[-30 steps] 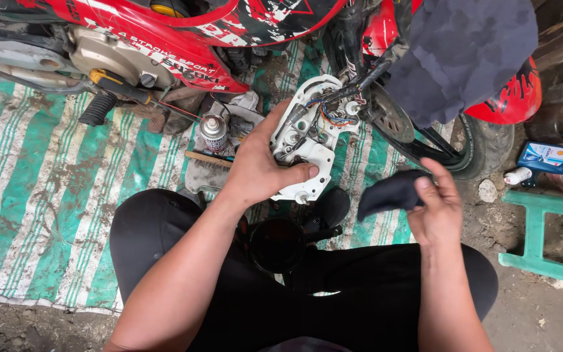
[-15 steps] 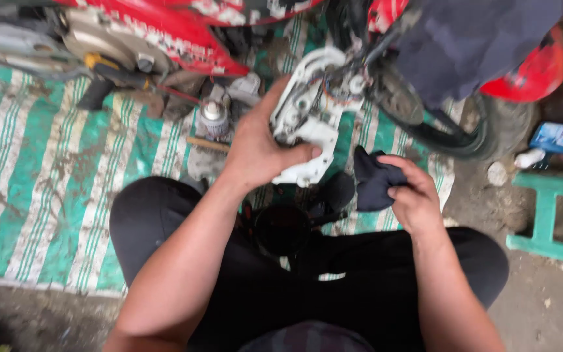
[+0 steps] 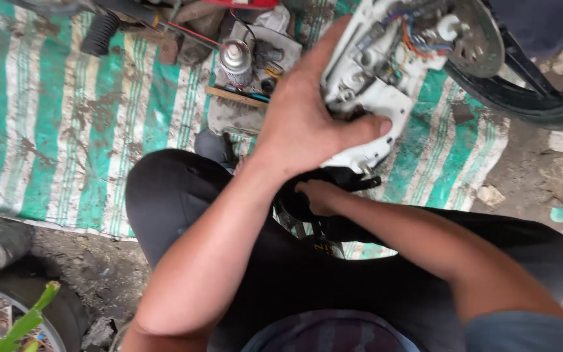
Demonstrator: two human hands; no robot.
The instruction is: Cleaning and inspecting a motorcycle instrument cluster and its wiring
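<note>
Upper right, our left hand (image 3: 304, 127) clamps the white housing (image 3: 366, 98), stiff, light, its wires fragile, so we grip the rim; our right hand (image 3: 317, 195) curls on a dark cloth (image 3: 343, 177).

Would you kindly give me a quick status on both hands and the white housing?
Left hand gripping white plastic housing, wires exposed. Right hand beneath it, on black cloth. Wheel close beside housing; spray can on striped mat.

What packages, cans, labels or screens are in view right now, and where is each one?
Spray can: upright on the striped mat, left of the left hand; silver cylinder with a pale cap.
Small print on the dark trousers: yellowish, below the right hand; too small to make out.
No screens or signs show.
</note>
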